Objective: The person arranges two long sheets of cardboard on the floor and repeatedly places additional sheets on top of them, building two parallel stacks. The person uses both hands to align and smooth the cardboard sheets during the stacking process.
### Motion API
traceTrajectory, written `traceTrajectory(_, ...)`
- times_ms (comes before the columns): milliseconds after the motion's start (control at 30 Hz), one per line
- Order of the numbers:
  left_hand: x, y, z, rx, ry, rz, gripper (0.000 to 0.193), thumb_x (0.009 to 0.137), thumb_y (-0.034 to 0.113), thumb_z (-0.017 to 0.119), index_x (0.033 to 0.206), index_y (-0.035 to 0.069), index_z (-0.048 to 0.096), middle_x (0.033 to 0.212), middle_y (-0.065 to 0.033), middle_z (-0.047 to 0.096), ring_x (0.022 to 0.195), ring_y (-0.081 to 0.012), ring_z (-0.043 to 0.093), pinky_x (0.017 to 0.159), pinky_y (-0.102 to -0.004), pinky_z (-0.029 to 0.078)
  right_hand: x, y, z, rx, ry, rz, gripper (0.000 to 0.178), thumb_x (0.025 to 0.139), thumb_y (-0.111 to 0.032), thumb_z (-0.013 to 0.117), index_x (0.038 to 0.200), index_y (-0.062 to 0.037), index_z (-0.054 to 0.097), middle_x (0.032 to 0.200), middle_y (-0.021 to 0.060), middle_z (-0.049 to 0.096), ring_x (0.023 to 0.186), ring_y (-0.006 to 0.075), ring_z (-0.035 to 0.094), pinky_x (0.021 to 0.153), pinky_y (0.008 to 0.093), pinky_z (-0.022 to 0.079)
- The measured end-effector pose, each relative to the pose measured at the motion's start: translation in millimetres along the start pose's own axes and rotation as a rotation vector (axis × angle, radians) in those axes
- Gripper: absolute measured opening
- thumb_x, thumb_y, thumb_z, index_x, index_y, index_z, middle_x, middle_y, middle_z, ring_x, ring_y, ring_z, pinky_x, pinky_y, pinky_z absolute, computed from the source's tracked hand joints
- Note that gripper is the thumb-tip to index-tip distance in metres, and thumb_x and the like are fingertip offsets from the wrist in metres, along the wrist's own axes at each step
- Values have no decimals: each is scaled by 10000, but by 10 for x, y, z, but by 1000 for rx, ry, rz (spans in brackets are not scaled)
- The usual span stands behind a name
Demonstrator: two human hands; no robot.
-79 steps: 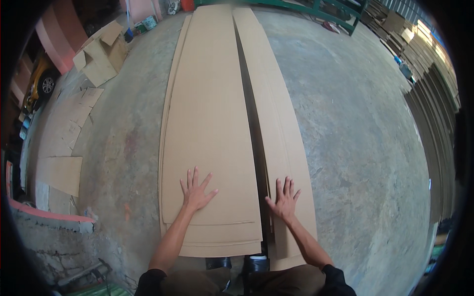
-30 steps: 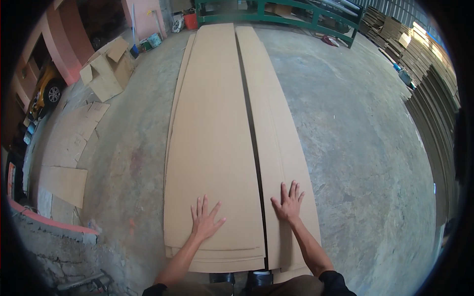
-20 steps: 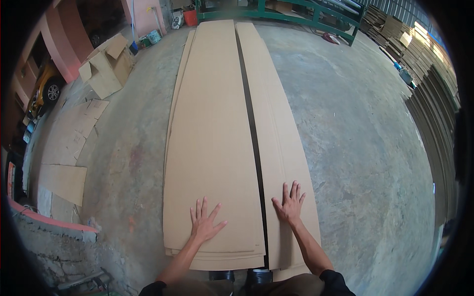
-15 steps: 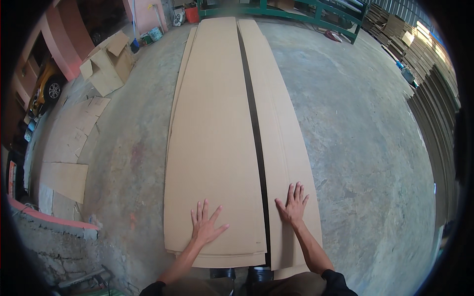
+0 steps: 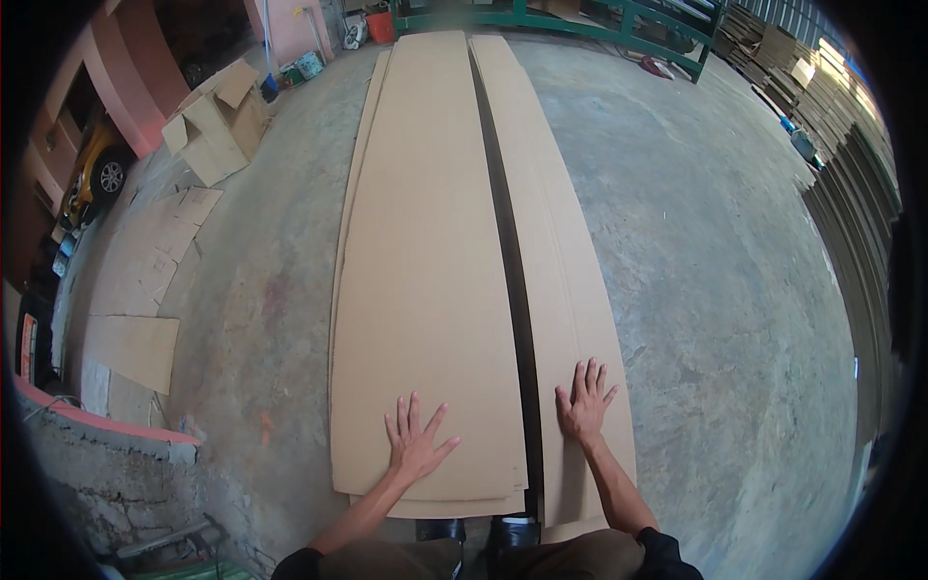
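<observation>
Two long stacks of brown cardboard sheets stretch away from me, side by side, with a narrow dark gap between them. On the near end of the wider left stack (image 5: pixel 425 251) my left hand (image 5: pixel 417 447) lies flat, fingers spread. My right hand (image 5: pixel 585 411) rests on the narrower right stack (image 5: pixel 556 261), palm down and fingers apart. Neither hand grips anything. At the near end the sheets of the left stack sit slightly out of line, with lower edges showing. My dark shoes (image 5: pixel 514 532) show just below the stacks.
A green metal frame (image 5: pixel 541 24) stands beyond the far end. To the left are an open cardboard box (image 5: pixel 217 130), flat cardboard pieces (image 5: pixel 135 343) on the concrete floor (image 5: pixel 706 271) and a low broken wall (image 5: pixel 106 416). Stacked sheets (image 5: pixel 851 232) line the right side.
The left stack's top sheet has shifted slightly sideways against the sheets beneath at the near end. Both hands stay flat on the cardboard; the whole view has moved a little.
</observation>
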State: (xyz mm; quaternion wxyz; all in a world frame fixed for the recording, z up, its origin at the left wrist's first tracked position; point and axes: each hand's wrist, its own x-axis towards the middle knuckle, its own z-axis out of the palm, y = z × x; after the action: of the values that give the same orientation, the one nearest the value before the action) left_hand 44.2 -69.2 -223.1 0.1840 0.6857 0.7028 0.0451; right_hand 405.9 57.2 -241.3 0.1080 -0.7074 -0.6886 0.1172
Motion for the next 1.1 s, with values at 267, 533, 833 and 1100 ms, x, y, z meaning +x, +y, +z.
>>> traceTrajectory(267, 654, 30, -218, -28, -16, -36, 886, 968, 769, 574, 1723, 389, 310, 1818, -232, -52, 1654, -505, -100, 1241, -793, -12, 246, 171, 26, 7, 65, -49, 864, 1030, -554, 573, 1676, -18, 367, 1777, 174, 305, 1663, 414, 190, 1245, 802, 25)
traceTrajectory(533, 679, -20, -187, 0, -9, -28, 885, 974, 761, 572, 1729, 395, 289, 1817, -237, -44, 1656, -500, -97, 1246, -785, -10, -17, 326, 182, 48, 59, -175, 894, 1015, -545, 618, 1662, 15, 362, 1762, 207, 321, 1655, 404, 232, 1248, 796, 44)
traceTrajectory(833, 647, -27, -185, 2, 41, -2, 867, 973, 747, 584, 1715, 372, 337, 1809, -253, 13, 1649, -526, -39, 1229, -810, 28, 58, 144, 95, 25, -35, -90, 939, 1030, -546, 580, 1691, 43, 266, 1794, 242, 198, 1674, 422, 132, 1290, 730, 53)
traceTrajectory(1100, 716, -103, -770, -228, -235, 100, 808, 992, 558, 699, 1689, 267, 413, 1791, -277, 114, 1652, -498, 94, 1305, -646, 159, 164, 229, 120, 67, 90, -204, 683, 1006, -402, 691, 1530, 13, 550, 1628, 243, 509, 1571, 418, 401, 1267, 722, 204)
